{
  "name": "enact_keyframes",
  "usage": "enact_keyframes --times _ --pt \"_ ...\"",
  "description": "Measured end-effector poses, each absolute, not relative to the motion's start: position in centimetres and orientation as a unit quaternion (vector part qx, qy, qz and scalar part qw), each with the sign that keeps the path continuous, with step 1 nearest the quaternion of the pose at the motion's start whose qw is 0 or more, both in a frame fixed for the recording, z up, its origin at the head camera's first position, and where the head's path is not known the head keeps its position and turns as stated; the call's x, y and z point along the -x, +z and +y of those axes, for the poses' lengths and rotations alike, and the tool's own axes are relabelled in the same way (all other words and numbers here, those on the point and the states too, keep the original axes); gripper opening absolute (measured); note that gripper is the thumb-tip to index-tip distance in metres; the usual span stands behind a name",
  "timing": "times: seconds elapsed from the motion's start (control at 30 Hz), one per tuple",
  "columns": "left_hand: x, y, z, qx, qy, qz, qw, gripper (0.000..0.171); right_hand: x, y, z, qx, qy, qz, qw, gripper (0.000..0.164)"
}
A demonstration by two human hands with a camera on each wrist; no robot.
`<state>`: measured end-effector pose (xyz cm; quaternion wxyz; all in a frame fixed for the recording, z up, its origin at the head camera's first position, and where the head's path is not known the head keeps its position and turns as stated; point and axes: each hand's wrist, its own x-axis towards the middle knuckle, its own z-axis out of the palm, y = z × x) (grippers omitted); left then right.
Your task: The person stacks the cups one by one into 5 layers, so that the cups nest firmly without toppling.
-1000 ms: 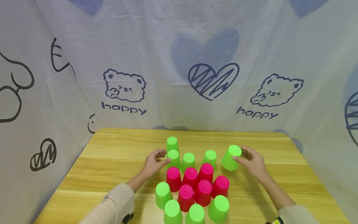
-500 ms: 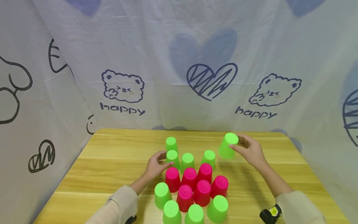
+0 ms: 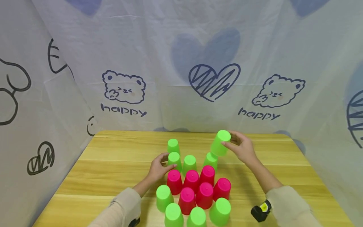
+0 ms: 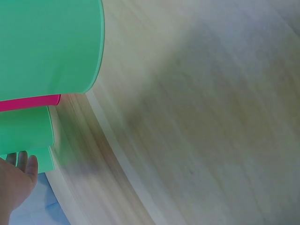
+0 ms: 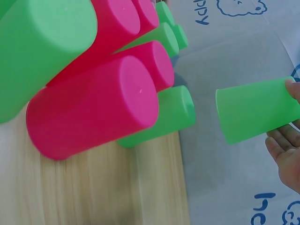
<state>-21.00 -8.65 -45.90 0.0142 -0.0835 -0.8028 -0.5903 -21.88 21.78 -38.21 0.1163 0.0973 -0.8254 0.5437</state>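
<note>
Raised above the table at the back right, an upside-down green plastic cup (image 3: 220,143) is held between the thumb and fingers of my right hand (image 3: 242,148). In the head view it overlaps the top of a standing green cup (image 3: 210,162). The right wrist view shows the held cup (image 5: 255,110) apart from the others. My left hand (image 3: 158,167) has its thumb in front of and its fingers behind another upturned green cup (image 3: 174,160), which stands on the table. Beside that one stands a green cup (image 3: 189,164), with a further green cup (image 3: 172,145) behind.
Several upside-down red cups (image 3: 187,200) stand close together mid-table. Nearer the front edge, several green cups (image 3: 173,215) form a curved row. The wooden table (image 3: 93,167) ends at a printed cloth backdrop (image 3: 164,110).
My right hand has lifted the green cup and carried it leftward, over the standing green cup. My left hand's thumb has moved slightly across the front of its cup.
</note>
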Motion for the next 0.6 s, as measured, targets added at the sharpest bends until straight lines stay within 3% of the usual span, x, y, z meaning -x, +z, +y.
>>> enact_keyframes --times 0.6 --pt "21.1 -46.2 -8.7 0.088 -0.596 -0.798 0.014 0.043 23.9 -38.8 17.9 -0.08 0.549 -0.824 0.111 0.046"
